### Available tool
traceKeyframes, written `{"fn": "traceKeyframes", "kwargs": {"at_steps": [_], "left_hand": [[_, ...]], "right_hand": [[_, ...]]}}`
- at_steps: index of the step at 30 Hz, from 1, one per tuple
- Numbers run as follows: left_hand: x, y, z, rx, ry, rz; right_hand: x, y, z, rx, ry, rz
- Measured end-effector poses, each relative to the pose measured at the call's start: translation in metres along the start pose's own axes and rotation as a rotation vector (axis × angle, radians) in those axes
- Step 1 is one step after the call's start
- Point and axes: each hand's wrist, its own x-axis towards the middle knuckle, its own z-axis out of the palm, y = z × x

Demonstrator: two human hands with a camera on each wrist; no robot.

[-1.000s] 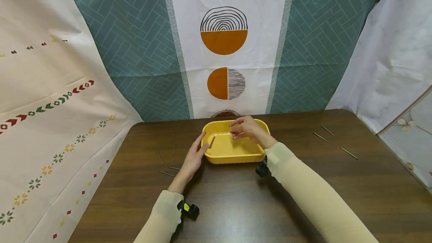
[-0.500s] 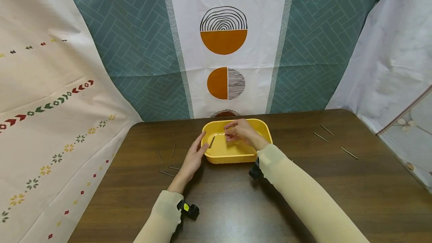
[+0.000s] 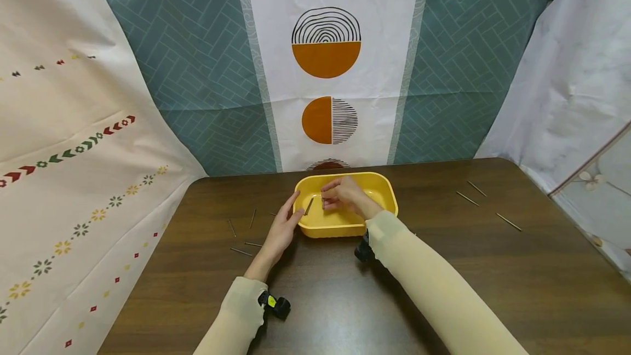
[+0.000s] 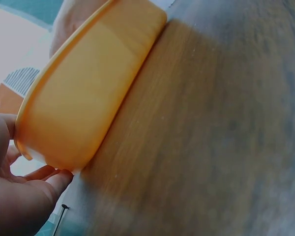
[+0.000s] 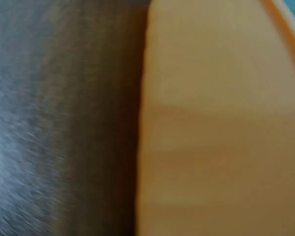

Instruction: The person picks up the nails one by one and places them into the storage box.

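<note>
The left hand (image 3: 278, 232) is holding the left rim of the yellow plastic tray (image 3: 340, 231), which stands at the far middle of the bench (image 3: 320, 295). The right hand (image 3: 347, 195) pinches a nail (image 3: 323, 201) almost upright over the inside of the tray, just right of a second nail (image 3: 309, 206) lying tilted there. Loose nails (image 3: 241, 251) are scattered at the left; three nails (image 3: 508, 222) lie well apart at the right.
</note>
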Motion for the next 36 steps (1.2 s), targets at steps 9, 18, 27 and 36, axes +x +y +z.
{"fn": "traceKeyframes", "kwargs": {"at_steps": [9, 18, 27, 36], "left_hand": [[0.0, 0.002, 0.0, -0.001, 0.003, -0.012], [-0.002, 0.001, -0.001, -0.005, -0.011, -0.003], [-0.002, 0.001, -0.001, -0.008, -0.009, 0.002], [-0.001, 0.001, -0.001, -0.019, -0.003, -0.005]], "right_hand": [[0.003, 0.006, 0.001, -0.032, -0.009, 0.047], [0.005, 0.007, 0.002, -0.038, -0.017, 0.07], [0.001, 0.001, 0.005, -0.05, -0.002, 0.075], [0.01, 0.001, 0.012, -0.06, 0.009, 0.074]]}}
